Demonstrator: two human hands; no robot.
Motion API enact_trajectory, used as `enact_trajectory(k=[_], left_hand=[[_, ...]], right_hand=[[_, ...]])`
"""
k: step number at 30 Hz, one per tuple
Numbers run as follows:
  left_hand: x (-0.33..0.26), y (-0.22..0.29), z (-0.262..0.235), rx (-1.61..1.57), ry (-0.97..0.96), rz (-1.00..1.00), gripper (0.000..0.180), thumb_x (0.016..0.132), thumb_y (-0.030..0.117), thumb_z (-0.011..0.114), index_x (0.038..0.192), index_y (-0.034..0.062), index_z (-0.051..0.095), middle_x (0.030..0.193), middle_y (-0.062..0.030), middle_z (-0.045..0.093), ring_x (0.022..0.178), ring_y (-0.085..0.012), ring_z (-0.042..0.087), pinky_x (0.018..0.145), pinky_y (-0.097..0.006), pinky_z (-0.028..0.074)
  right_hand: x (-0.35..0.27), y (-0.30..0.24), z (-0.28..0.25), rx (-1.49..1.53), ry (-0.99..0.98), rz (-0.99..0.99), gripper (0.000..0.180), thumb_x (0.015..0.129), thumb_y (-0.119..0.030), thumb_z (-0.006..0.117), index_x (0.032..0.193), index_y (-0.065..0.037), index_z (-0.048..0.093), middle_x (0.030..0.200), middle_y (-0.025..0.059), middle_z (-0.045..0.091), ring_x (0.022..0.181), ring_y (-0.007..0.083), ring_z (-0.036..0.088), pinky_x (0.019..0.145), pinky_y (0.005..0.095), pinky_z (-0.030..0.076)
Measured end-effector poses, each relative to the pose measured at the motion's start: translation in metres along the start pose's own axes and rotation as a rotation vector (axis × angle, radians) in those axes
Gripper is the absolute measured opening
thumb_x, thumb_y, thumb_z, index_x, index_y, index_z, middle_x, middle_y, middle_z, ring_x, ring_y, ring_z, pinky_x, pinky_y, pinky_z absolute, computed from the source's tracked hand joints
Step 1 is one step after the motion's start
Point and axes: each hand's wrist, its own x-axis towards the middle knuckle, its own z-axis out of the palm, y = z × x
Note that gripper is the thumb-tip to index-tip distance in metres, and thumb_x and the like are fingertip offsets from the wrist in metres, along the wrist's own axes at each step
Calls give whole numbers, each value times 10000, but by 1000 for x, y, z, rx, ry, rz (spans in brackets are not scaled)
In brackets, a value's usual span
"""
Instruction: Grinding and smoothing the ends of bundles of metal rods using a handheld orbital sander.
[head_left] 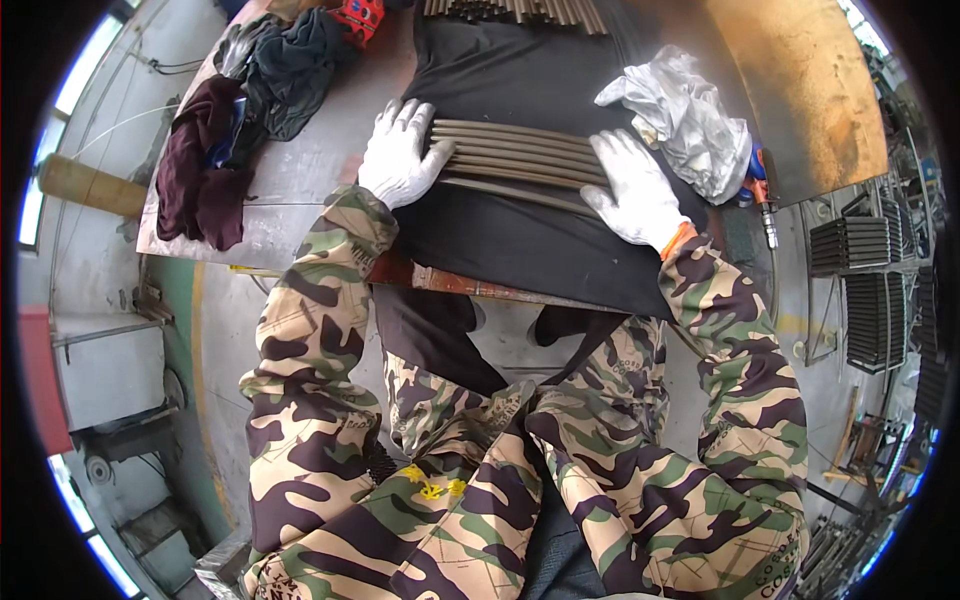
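The left hand was set, fingers slightly parted, at one end of the rods on the black cloth, the right hand was laid, fingers loosely extended, over the other, nothing being visibly gripped, and skewing was probably risked through uneven pressure.

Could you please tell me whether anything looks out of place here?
Yes: the nearest rod on the black cloth looks askew. It slants away from the row of rods, the gap widening toward the right hand.
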Motion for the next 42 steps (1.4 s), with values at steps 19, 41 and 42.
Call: enact_trajectory(k=[19, 41, 42], left_hand=[[-7, 32, -16, 58, -118, 150, 987, 811, 667, 741, 1460, -36, 497, 1487, -282, 496, 1447, -456, 393, 1225, -544, 294], [-4, 42, -36, 68, -324, 166, 949, 796, 380, 799, 1578, 41, 381, 1621, -232, 374, 1532, -426, 285, 1263, -508, 251], [-1, 38, -37, 48, -357, 185, 939, 806, 352, 787, 1582, 29, 367, 1619, -241, 370, 1533, -424, 287, 1258, -499, 263]], right_hand=[[4, 26, -4, -42, 150, 25, 507, 962, -396, 650, 1356, -81, 611, 1307, 155, 639, 1215, 357, 597, 1029, 473, 470], [-50, 35, 4, 739, 365, 286, 689, 1037, -366, 599, 1568, 16, 384, 1551, 292, 460, 1477, 404, 424, 1223, 411, 314], [-44, 23, 19, 580, 342, 254, 714, 1044, -428, 565, 1580, 1, 368, 1577, 288, 424, 1503, 405, 376, 1241, 416, 282]])
